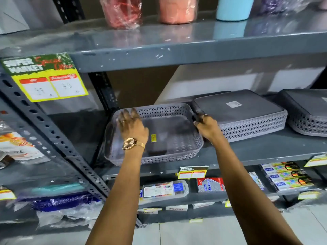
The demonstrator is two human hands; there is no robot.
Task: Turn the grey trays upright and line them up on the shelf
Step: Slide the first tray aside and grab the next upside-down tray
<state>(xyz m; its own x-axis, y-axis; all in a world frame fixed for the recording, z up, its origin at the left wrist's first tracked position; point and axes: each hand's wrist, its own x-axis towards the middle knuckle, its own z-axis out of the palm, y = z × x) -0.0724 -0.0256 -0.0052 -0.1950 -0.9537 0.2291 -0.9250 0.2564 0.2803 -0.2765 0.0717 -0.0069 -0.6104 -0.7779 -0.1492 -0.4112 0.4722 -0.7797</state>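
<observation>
An upright grey lattice tray (169, 152) sits at the left of the middle shelf (265, 149), open side up, with a yellow sticker inside. My left hand (131, 126) hovers over its left part, fingers spread, wearing a gold watch. My right hand (206, 125) grips the tray's right rim, between it and the tray beside it. To the right lies an upside-down grey tray (247, 119) with a white label on its base. A third upside-down grey tray (307, 114) is at the far right, partly cut off.
A grey upper shelf (177, 55) overhangs with wrapped cups on it. A slanted perforated steel post (53, 135) stands at left with a yellow price sign (46, 80). Below are shelves with packaged goods and price tags (192, 172).
</observation>
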